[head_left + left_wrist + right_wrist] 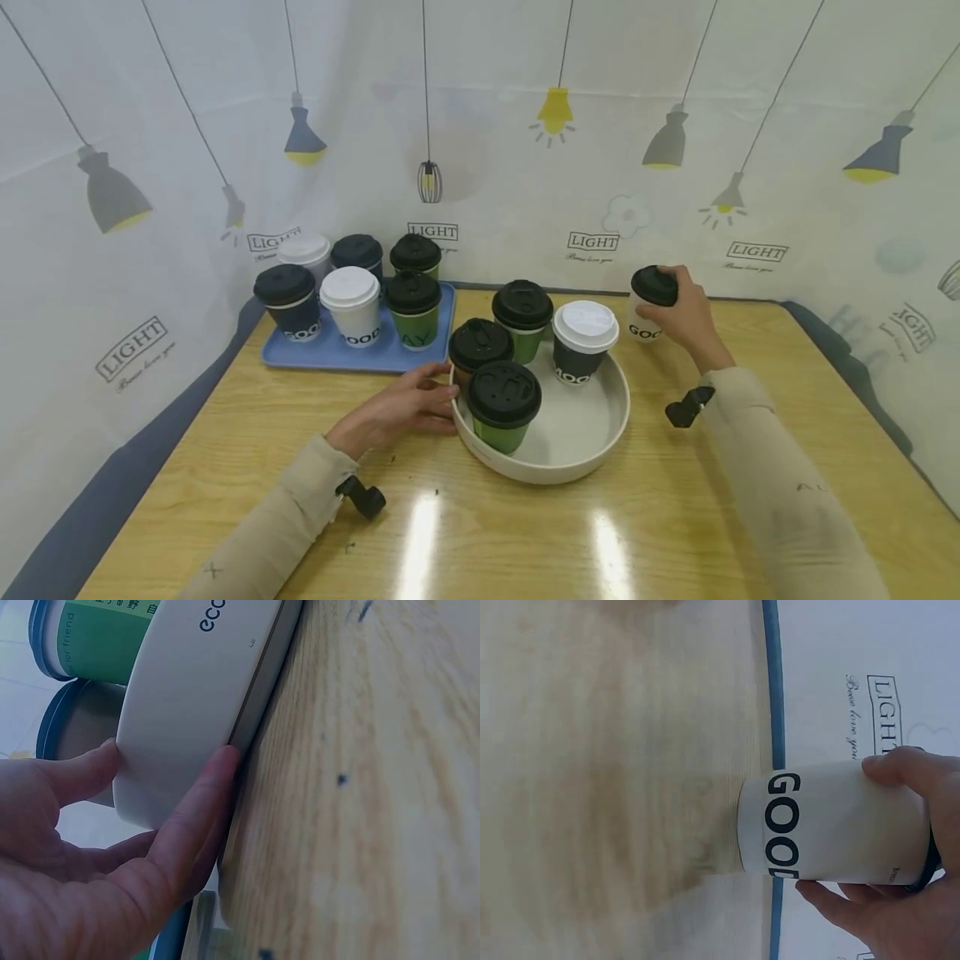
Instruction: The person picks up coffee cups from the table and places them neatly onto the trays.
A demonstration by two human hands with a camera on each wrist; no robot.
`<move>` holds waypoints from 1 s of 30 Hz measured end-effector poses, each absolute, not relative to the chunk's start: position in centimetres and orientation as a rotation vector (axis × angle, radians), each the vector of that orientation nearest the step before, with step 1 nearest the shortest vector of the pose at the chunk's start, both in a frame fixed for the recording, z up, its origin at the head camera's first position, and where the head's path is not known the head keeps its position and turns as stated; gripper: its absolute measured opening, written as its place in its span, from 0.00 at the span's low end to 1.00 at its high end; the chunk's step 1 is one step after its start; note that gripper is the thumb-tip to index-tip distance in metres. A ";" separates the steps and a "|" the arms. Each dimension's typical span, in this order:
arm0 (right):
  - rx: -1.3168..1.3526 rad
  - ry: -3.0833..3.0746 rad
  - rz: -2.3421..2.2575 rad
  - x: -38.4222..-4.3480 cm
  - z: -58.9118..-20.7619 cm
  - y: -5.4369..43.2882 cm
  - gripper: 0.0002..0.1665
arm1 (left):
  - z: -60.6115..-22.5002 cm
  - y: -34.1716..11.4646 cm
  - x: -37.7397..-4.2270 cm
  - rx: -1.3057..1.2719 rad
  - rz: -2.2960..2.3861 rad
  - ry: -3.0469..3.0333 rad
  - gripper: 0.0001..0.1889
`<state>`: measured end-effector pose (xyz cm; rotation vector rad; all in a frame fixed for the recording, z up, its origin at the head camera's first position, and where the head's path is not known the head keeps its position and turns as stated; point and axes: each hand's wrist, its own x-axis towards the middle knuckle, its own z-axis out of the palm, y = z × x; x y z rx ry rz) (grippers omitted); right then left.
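Observation:
My right hand (pixel 686 312) grips a white paper coffee cup (pixel 840 825) with a black lid, thumb and fingers around its upper part. The cup is upright at the back right of the table; whether its base touches the wood I cannot tell. My left hand (pixel 401 408) holds the left side of a round cream tray (pixel 543 473), thumb at the rim and fingers low on the outer wall. In that tray stand a dark cup with a white lid (pixel 585 342), two green cups with black lids, back (pixel 525 317) and front (pixel 504 408), and a brown black-lidded cup (pixel 480 346).
On a blue rectangular tray (pixel 337 357) at the back left stand several lidded cups, including a white cup (pixel 352 312) and a green cup (pixel 414 312). A printed cloth (pixel 510 183) hangs behind the wooden table (pixel 480 533).

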<state>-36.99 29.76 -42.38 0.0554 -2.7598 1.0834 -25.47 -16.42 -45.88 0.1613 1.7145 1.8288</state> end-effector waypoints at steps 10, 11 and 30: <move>0.222 -2.688 1.054 -32.3 -42.8 30.3 0.50 | -45.8 -16.7 -25.7 0.167 1.835 1.710 0.39; 0.231 -2.697 1.051 -31.9 -42.7 30.3 0.50 | -45.8 -16.7 -25.7 0.170 1.835 1.710 0.39; 0.648 -2.768 1.101 -27.0 -38.7 31.2 0.50 | -46.0 -16.5 -25.4 0.161 1.833 1.723 0.39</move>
